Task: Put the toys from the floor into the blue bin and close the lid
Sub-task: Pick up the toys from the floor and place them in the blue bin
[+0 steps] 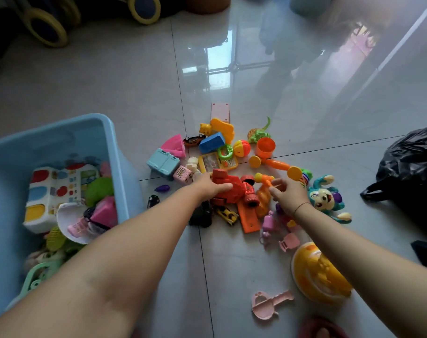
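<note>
A pile of bright plastic toys lies on the tiled floor ahead of me. My left hand [208, 187] grips a red toy truck [236, 191] in the middle of the pile. Just to its right, my right hand [286, 195] pinches an orange toy [264, 189] with a yellow knob. The blue bin [115, 152] stands open at my left, with several toys inside, among them a white keyboard toy [54, 191]. No lid is in view.
A teal monkey toy [325, 198], a yellow dome toy [317, 274] and a pink spoon [268, 303] lie at the right and near me. A black plastic bag [412, 167] sits at far right. Stroller wheels [46, 28] stand at the back left.
</note>
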